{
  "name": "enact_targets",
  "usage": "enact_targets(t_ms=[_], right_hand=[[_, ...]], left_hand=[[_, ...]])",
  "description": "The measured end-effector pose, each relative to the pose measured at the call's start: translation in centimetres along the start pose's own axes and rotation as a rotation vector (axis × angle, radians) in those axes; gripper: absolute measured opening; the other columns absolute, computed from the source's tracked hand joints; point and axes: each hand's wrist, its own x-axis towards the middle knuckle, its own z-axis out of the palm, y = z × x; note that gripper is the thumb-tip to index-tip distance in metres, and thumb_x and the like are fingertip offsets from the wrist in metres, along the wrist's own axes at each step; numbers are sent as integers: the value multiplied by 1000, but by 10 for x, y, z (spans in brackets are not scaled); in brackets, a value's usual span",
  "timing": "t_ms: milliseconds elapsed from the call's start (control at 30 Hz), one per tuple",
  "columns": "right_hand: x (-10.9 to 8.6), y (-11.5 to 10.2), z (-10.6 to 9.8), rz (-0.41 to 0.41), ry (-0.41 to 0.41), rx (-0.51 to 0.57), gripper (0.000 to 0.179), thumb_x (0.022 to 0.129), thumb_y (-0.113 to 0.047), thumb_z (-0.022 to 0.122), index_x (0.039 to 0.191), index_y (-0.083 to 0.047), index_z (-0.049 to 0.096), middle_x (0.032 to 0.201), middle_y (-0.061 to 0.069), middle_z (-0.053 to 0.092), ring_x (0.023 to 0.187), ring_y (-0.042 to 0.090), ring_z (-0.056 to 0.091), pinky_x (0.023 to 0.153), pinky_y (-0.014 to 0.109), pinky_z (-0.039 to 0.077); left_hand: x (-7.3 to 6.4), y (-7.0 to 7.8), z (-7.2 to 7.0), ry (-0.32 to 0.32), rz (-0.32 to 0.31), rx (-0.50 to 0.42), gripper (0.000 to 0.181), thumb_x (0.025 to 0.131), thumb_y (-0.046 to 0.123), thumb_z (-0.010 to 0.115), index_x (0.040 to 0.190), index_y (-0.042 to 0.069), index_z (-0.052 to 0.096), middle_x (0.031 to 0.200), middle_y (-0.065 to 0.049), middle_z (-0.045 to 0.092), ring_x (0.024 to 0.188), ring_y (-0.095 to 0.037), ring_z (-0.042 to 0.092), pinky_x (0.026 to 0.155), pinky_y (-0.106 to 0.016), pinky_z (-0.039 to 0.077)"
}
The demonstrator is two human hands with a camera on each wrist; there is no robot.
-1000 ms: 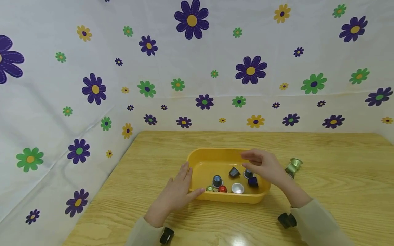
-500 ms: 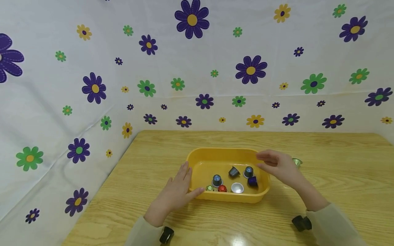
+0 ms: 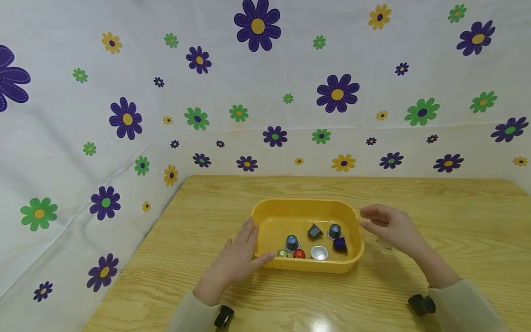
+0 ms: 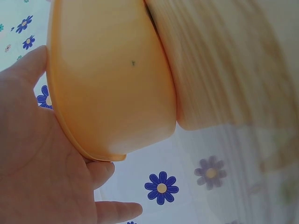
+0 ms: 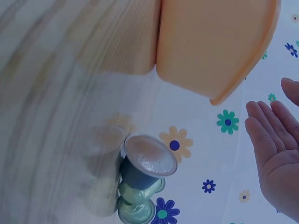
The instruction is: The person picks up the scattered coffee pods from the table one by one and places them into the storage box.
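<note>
My left hand (image 3: 234,258) rests on the left end of a yellow plastic tub (image 3: 298,265), its fingers straight along the rim and the thumb over the front edge. Inside lie several coffee capsules: a dark grey one (image 3: 314,231) on its side, a blue-grey one (image 3: 292,242) standing upside down, a dark blue one (image 3: 339,244) and a red one (image 3: 298,254). My right hand (image 3: 396,230) hovers just right of the tub, fingers loosely extended, holding nothing. Below it, the right wrist view shows a dark capsule (image 5: 147,161) and green capsules (image 5: 136,211) on the table.
The wooden table (image 3: 232,193) carries the tub near its middle. A white cloth (image 3: 290,60) with printed flowers hangs behind and along the left side. Black straps (image 3: 224,317) sit at both wrists.
My right hand has moved right, from over the tub's right end to outside it, now covering most of the capsules on the table. The left hand has stayed on the rim.
</note>
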Motion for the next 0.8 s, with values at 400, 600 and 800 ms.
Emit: enact_targets(t_ms=[400,600,800], right_hand=[[-2,5,-12,10,16,-41,33,86,-17,60,109,6,57,109,22,57,97,33,57,79,35,46],[-2,11,-18,7,31,-46,33,86,-16,60,109,6,56,108,23,57,96,33,57,77,35,47],[-3,17,-23,39,35,-58,36,86,-18,59,110,8,55,108,23,57,98,35,56,77,36,47]], left_hand=[[2,0,0,8,2,-1,87,84,62,36,138,-5,21,146,-16,4,132,-27,6,94,-59,21],[1,0,0,6,0,11,87,84,62,36,138,-5,21,146,-15,3,132,-26,5,95,-59,21],[1,0,1,7,-1,12,87,84,63,35,138,-5,21,146,-16,4,132,-27,6,95,-59,20]])
